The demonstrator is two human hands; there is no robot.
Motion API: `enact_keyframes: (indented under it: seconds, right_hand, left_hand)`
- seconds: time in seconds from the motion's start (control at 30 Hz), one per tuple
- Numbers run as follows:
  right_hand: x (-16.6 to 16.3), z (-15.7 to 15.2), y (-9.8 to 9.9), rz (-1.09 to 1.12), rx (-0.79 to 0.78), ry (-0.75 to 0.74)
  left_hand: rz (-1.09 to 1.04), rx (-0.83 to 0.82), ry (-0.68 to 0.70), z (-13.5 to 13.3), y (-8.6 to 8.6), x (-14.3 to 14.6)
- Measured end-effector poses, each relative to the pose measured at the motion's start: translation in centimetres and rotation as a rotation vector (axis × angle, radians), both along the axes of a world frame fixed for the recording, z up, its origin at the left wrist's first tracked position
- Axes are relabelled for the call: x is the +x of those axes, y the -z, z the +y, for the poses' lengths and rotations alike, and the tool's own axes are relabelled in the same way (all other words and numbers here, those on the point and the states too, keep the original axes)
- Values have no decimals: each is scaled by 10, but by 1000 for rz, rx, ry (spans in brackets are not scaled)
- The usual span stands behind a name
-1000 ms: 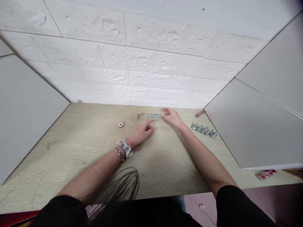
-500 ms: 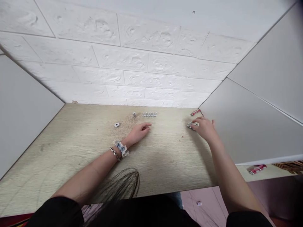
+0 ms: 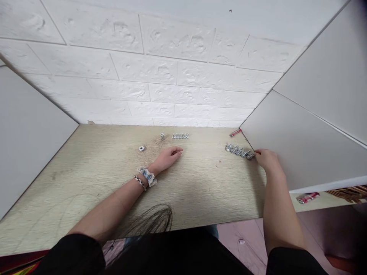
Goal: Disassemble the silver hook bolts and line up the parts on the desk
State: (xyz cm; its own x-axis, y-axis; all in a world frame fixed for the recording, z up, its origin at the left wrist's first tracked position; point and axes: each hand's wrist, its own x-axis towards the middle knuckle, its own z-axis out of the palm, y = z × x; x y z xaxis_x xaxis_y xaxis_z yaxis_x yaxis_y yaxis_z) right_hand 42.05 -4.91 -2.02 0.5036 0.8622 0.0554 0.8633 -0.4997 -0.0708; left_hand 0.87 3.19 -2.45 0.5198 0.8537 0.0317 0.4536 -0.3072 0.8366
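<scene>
My left hand (image 3: 168, 158) rests on the wooden tabletop (image 3: 197, 191), palm side down, with its fingers loosely stretched and holding nothing. Beyond it stand a single silver screw (image 3: 162, 136), head up, and a row of several small silver screws (image 3: 180, 136). A round metal washer (image 3: 141, 148) with a dark centre lies to the left. At the right, my right hand (image 3: 266, 158) is closed, its fingertips against the right end of a slanting row of shiny metal hardware pieces (image 3: 239, 151). Whatever sits between those fingertips is hidden.
Behind the table rises a white brick-pattern wall (image 3: 160, 68). Grey-white panels flank it on the left (image 3: 31, 133) and right (image 3: 304, 145). One red-and-silver battery (image 3: 235, 133) lies in the back right corner; another battery (image 3: 309, 198) sits beyond the right panel, beside brown wicker (image 3: 349, 194).
My right hand has moved right, from the left end of the metal row to its right end, uncovering the pieces. My left hand has stayed in place. The view has shifted slightly.
</scene>
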Motion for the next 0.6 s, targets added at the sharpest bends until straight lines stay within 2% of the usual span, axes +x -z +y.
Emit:
enact_keyframes:
  seconds: [0.13, 0.23, 0.27, 0.33, 0.43, 0.53, 0.6]
  right_hand:
    - [-7, -3, -9, 14, 53, 64]
    - [-26, -4, -31, -2, 221, 101]
    - [-37, -3, -41, 5, 271, 59]
    - [-70, 2, -58, 56, 372, -67]
    - [-136, 14, -73, 178, 337, -344]
    - [-205, 24, -66, 255, 251, -660]
    - [-240, 29, -54, 241, 238, -782]
  left_hand:
    - [-18, -10, -20, 0, -1, -1]
    - [-60, -26, -33, 0, 0, 0]
    - [-91, -32, -37, -1, 0, 2]
    - [-171, -52, -36, -5, 0, 5]
    - [-255, -120, 9, -15, 0, 10]
    - [-293, -123, 34, -22, -1, 11]
    - [-293, -80, 0, -21, -1, 8]
